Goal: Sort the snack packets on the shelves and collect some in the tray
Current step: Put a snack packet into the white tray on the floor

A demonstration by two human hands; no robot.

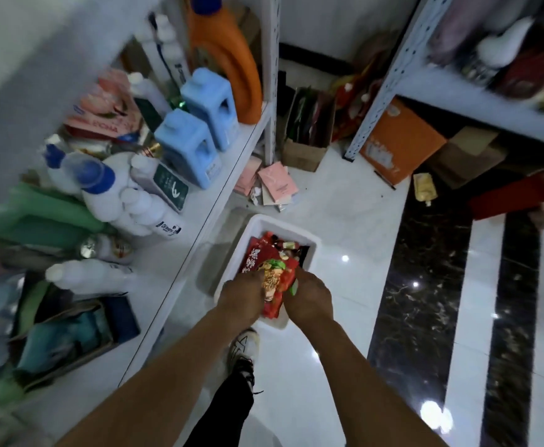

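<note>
2 bare forearms, extended forward and down, converging. Left hand [243, 293]: knuckles up, fingers curled in a grip. Right hand [309, 296]: knuckles up, fingers curled likewise, just beside left.

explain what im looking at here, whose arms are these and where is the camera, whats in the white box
There is no machine here: these are a person's two bare arms. The single picture comes from a wide-angle camera worn on the person's head, looking down, which is why the shelves bend at the edges.

The left hand and right hand together grip a bunch of red snack packets, fingers curled round them, over a white tray standing on the tiled floor. More packets already lie inside the tray.

On the left, a white shelf carries blue jugs, an orange jug and white bottles. Cardboard boxes sit on the floor behind. The person's shoe shows below the hands.
</note>
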